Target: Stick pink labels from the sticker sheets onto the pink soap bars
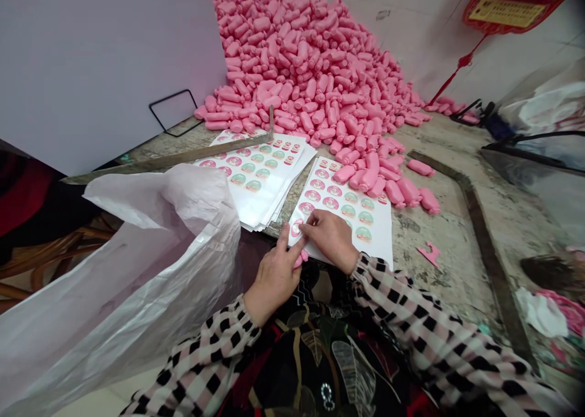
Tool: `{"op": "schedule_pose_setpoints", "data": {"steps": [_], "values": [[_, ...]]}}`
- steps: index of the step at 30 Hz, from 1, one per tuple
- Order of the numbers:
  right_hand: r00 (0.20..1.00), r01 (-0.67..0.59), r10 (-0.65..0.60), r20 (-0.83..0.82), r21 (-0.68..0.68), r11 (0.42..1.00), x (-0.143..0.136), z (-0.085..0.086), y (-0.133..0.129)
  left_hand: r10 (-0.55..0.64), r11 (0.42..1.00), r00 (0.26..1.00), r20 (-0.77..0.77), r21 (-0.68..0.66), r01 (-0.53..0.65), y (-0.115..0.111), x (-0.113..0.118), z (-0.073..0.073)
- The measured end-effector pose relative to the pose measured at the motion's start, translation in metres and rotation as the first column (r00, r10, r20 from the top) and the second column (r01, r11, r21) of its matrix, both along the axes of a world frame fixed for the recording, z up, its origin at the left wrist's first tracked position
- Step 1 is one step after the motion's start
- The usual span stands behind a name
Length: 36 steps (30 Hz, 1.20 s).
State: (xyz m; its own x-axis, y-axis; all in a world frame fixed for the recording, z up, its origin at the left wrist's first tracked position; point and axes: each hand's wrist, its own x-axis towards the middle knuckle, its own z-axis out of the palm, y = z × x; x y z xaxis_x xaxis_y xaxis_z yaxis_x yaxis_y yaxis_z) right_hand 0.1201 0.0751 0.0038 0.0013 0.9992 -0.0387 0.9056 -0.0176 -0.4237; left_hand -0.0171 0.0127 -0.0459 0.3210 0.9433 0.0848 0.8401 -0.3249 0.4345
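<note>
My left hand curls around a small pink plastic bottle, of which only a part shows between the fingers. Its index finger reaches to the near edge of a sticker sheet. With thumb and fingers pinched together, my right hand is at a pink oval sticker in the sheet's near left corner. How far that sticker is lifted is hidden by the fingers. Rows of pink and green stickers cover the sheet, and a few pink bottles lie over its far edge.
A large heap of pink bottles rises against the wall. Left of the sheet lies a stack of sticker sheets under a metal bar. A white plastic bag hangs at the left. A raised strip edges the table at right.
</note>
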Motion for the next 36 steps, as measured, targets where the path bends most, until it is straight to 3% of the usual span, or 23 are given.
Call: {"op": "schedule_pose_setpoints", "data": {"steps": [6, 10, 14, 18, 20, 22, 24, 25, 26, 29, 36], "values": [[0.997, -0.061, 0.058, 0.048, 0.065, 0.996, -0.004, 0.012, 0.002, 0.007, 1.000, 1.000, -0.028, -0.006, -0.007, 0.000, 0.000, 0.004], [0.999, -0.034, 0.029, 0.042, 0.121, 0.992, -0.003, 0.024, 0.006, 0.009, 1.000, 1.000, -0.003, -0.015, -0.009, 0.000, 0.001, 0.003], [0.999, -0.005, 0.012, -0.044, 0.146, 0.989, 0.007, 0.035, 0.010, 0.031, 0.999, 0.996, 0.078, -0.041, -0.028, -0.003, -0.002, 0.003], [0.974, 0.011, 0.018, -0.228, 0.122, 0.992, 0.023, 0.028, 0.005, 0.056, 0.997, 0.961, 0.271, -0.068, -0.039, -0.010, -0.011, 0.010], [0.916, 0.023, 0.026, -0.401, 0.116, 0.993, 0.028, 0.023, -0.003, 0.125, 0.991, 0.864, 0.488, -0.102, -0.086, -0.013, -0.015, 0.018], [0.822, 0.029, 0.046, -0.568, 0.123, 0.992, 0.027, 0.020, -0.014, 0.264, 0.958, 0.624, 0.735, -0.276, -0.081, -0.014, -0.016, 0.028], [0.737, 0.016, 0.079, -0.671, 0.134, 0.991, 0.023, 0.021, -0.026, 0.460, 0.854, 0.281, 0.842, -0.507, 0.120, -0.011, -0.015, 0.039], [0.709, -0.001, 0.097, -0.698, 0.136, 0.991, 0.020, 0.023, -0.032, 0.549, 0.784, 0.139, 0.824, -0.565, 0.257, -0.009, -0.013, 0.044], [0.691, -0.025, 0.112, -0.714, 0.132, 0.991, 0.017, 0.024, -0.038, 0.624, 0.717, 0.042, 0.780, -0.593, 0.366, -0.006, -0.012, 0.048], [0.658, -0.102, 0.139, -0.740, 0.096, 0.990, 0.012, 0.028, -0.050, 0.739, 0.592, -0.053, 0.672, -0.610, 0.526, 0.004, -0.006, 0.055], [0.596, -0.189, 0.166, -0.785, 0.064, 0.980, 0.016, 0.025, -0.058, 0.732, 0.559, -0.033, 0.681, -0.572, 0.601, 0.009, 0.003, 0.050]]}}
